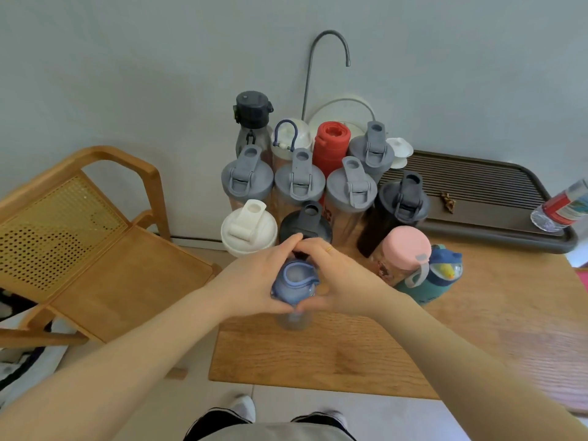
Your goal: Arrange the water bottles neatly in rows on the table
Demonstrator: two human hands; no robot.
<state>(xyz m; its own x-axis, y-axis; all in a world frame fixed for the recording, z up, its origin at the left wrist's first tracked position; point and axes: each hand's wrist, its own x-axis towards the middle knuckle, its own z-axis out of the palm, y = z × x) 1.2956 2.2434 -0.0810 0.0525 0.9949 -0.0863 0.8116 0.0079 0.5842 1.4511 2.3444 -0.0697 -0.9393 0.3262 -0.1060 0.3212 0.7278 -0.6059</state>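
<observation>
A clear bottle with a blue lid [296,280] stands near the front of the wooden table [477,342]. My left hand [251,278] and my right hand [343,278] wrap around it from both sides, fingertips meeting behind the lid. Just behind stand a white-lidded shaker [248,227] and a dark-lidded one [305,222]. Further back are three grey-lidded shakers [297,181], a red bottle [331,148], a tall black-capped bottle [253,119] and another grey-lidded shaker [370,148]. To the right stand a black shaker [397,205], a pink-lidded bottle [405,249] and a teal bottle [440,272].
A dark slatted tray [496,198] lies at the back right of the table, with a plastic bottle [563,206] lying on its right end. A wooden chair [95,237] stands left of the table. A curved tap [327,55] rises by the wall.
</observation>
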